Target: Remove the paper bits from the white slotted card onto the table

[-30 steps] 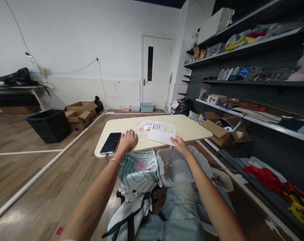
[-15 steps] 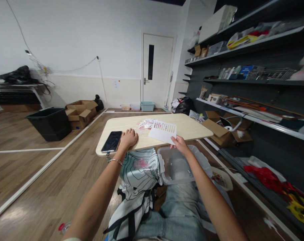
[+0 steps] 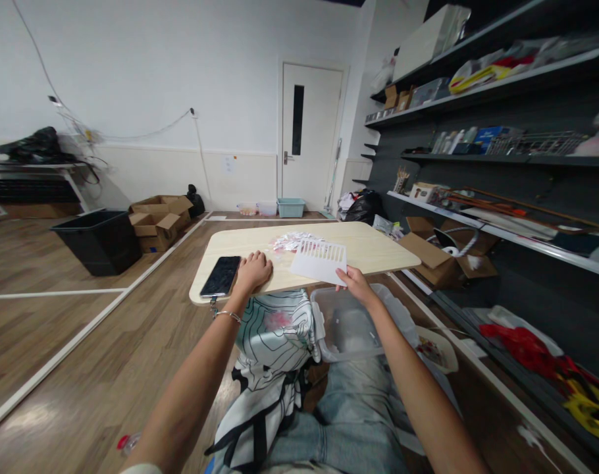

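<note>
In my right hand (image 3: 353, 282) is a white slotted card (image 3: 315, 266), pinched at its lower right corner between thumb and fingers. A row of long slots runs along the card's far edge, and it is tilted over the pale wooden table (image 3: 373, 247). Just beyond it lies a heap of small white and pinkish-red pieces (image 3: 295, 241), too small to name and partly hidden by the card. My left hand (image 3: 254, 270) rests palm down on the table with nothing visible in it, fingers laid on the surface. Left of that hand, a dark phone (image 3: 221, 276) lies flat.
Below the table's near edge are a cloth-lined bin (image 3: 274, 329) and a clear plastic tub (image 3: 346, 322). An open cardboard box (image 3: 438, 260) stands to the right, under shelves (image 3: 482, 161). A black bin (image 3: 97, 243) is on the left floor.
The slotted card has shifted very slightly left in my right hand. My left hand stays on the table beside the phone.
</note>
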`<state>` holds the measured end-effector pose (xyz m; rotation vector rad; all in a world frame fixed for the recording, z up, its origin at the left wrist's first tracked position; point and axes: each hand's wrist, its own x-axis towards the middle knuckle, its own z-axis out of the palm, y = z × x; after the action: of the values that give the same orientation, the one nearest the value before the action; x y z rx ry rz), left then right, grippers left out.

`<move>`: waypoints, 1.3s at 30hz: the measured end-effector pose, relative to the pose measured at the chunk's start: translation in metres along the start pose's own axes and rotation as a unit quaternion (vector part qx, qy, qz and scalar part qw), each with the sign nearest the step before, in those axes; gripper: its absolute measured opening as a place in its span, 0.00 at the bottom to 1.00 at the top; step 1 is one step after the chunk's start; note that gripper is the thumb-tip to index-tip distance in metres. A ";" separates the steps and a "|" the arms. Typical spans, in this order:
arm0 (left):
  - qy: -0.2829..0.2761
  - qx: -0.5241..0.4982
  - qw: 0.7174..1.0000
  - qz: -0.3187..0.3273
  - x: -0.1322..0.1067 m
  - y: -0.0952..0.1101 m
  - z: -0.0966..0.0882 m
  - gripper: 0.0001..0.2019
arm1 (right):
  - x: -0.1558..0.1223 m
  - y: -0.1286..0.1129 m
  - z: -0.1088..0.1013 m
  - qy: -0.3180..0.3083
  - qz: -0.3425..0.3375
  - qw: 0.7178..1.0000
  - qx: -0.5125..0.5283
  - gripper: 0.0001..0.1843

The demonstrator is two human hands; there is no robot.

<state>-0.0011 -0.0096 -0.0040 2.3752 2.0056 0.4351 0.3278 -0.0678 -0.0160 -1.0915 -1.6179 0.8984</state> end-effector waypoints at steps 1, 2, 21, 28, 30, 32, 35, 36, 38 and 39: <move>0.000 0.000 1.000 0.001 0.000 0.000 0.000 0.23 | -0.001 -0.002 0.000 -0.004 0.000 1.000 0.002 0.29; -0.001 0.000 1.000 0.002 0.000 0.000 0.000 0.23 | -0.002 -0.003 0.001 -0.008 0.000 1.000 0.004 0.29; 0.006 -0.005 1.000 0.004 0.001 -0.001 0.000 0.22 | -0.002 -0.003 0.002 -0.017 0.006 0.998 0.059 0.28; 0.011 -0.003 1.000 0.006 -0.001 0.000 0.000 0.22 | -0.002 -0.005 0.004 -0.041 0.017 0.997 0.070 0.27; 0.010 -0.002 1.000 0.004 -0.001 0.000 0.000 0.21 | -0.002 -0.007 0.003 -0.046 0.018 0.996 0.070 0.27; 0.008 -0.003 1.000 0.003 -0.001 0.000 0.000 0.21 | -0.003 -0.008 0.002 -0.051 0.018 0.996 0.070 0.27; 0.009 -0.008 1.000 0.002 0.000 0.000 0.001 0.21 | -0.004 -0.009 0.002 -0.052 0.016 0.996 0.069 0.26; 0.010 -0.010 1.000 0.001 0.000 0.000 0.001 0.21 | -0.004 -0.010 0.002 -0.050 0.016 0.996 0.068 0.26; 0.011 -0.011 1.000 -0.001 0.001 0.000 0.001 0.21 | -0.004 -0.011 0.003 -0.051 0.017 0.996 0.068 0.26; 0.011 -0.011 1.000 -0.001 0.001 0.000 0.001 0.21 | -0.005 -0.011 0.003 -0.053 0.017 0.996 0.067 0.26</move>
<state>-0.0007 -0.0086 -0.0052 2.3668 2.0015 0.4820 0.3233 -0.0758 -0.0081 -0.9952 -1.6044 1.0864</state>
